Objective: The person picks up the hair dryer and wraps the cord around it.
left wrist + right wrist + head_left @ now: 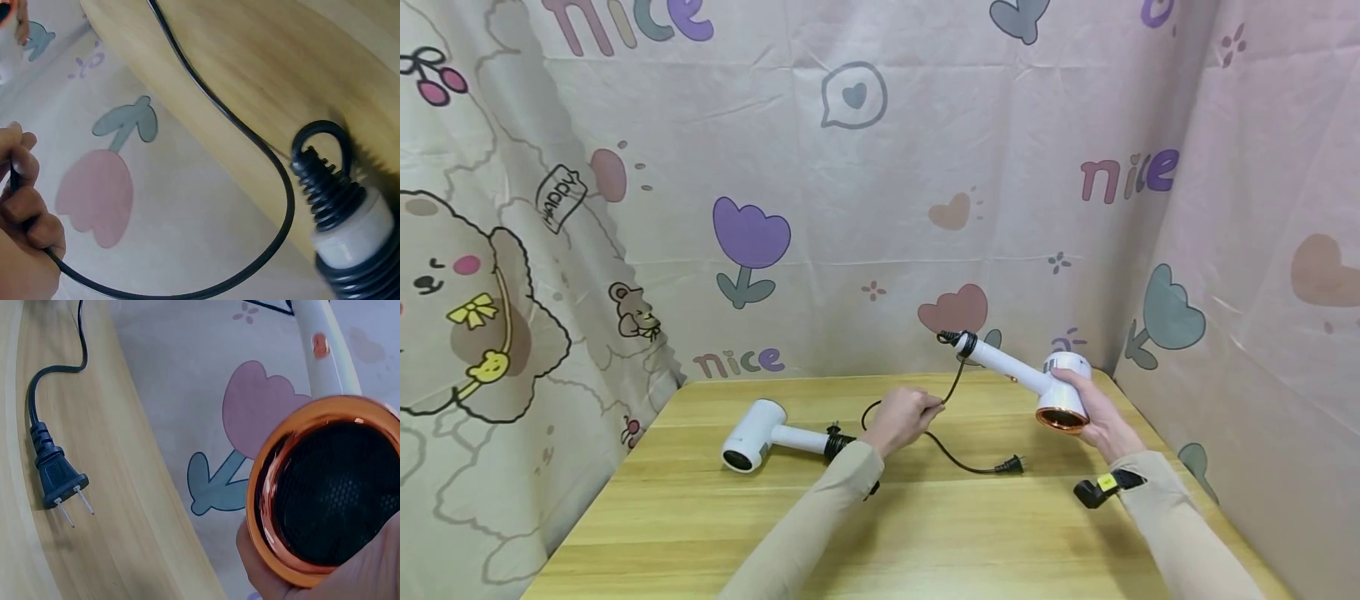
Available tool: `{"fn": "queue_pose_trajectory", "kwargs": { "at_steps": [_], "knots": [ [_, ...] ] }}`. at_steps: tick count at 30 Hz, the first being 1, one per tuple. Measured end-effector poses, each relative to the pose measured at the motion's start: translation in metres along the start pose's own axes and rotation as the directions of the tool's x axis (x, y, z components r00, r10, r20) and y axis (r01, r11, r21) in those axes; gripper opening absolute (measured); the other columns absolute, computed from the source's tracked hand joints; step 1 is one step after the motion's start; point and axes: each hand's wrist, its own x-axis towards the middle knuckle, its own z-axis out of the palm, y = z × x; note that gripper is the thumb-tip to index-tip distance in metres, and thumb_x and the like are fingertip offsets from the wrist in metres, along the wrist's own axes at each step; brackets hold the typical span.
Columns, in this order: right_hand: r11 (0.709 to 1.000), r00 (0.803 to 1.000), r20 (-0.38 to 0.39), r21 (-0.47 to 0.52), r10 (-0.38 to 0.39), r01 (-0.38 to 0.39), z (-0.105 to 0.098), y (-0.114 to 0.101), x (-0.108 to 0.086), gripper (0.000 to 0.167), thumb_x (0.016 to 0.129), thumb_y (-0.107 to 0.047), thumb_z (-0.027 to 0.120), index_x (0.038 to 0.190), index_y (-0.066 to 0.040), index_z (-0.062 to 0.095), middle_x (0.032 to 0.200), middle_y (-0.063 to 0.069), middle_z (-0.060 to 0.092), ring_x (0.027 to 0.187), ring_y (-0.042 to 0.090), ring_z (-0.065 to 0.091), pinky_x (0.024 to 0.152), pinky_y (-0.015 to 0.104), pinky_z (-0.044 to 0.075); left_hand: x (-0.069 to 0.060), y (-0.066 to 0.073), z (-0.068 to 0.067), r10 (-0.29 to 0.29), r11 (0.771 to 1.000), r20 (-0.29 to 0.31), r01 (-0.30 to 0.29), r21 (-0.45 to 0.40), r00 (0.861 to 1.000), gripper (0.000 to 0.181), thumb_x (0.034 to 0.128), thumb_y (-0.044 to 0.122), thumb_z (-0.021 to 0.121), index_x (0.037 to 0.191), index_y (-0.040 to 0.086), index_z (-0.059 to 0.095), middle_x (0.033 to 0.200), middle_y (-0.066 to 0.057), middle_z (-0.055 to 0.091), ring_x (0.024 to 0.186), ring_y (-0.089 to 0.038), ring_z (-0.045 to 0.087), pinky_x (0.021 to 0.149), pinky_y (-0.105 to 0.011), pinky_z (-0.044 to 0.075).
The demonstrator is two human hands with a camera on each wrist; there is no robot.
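Note:
My right hand (pixel 1099 417) grips the head of a white hair dryer (pixel 1011 367) with a copper rim (pixel 259 506), held above the table with its handle pointing up and left. Black cord is wrapped at the handle's end. My left hand (pixel 904 418) has its fingers curled round the loose part of that black cord (pixel 284 181). The cord's two-pin plug (pixel 1009 465) lies on the table between the hands. A second white hair dryer (pixel 758 435) lies at the left, its cord (pixel 838 447) coiled round the handle end, partly hidden behind my left wrist.
The wooden table (pixel 700 517) ends at a patterned curtain (pixel 865 208) behind, with more curtain on both sides. A black camera mount (pixel 1097 490) with a yellow tag sits on my right wrist.

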Motion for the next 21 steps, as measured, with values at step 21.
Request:
{"fn": "queue_pose_trajectory", "kwargs": {
  "at_steps": [21],
  "knots": [
    [0.573, 0.732, -0.217, -0.772, -0.646, 0.276, 0.009, 0.006, 0.002, 0.097, 0.082, -0.046, 0.076, 0.155, -0.011, 0.02, 0.132, 0.021, 0.048, 0.109, 0.032, 0.053, 0.066, 0.027, 0.055, 0.005, 0.008, -0.016, 0.119, 0.985, -0.088, -0.106, 0.139, 0.989, 0.01, 0.0913, 0.026, 0.07, 0.09, 0.02, 0.077, 0.077, 0.009, 0.07, 0.065, -0.004, 0.064, 0.056, -0.021, 0.051]
  ]
}}
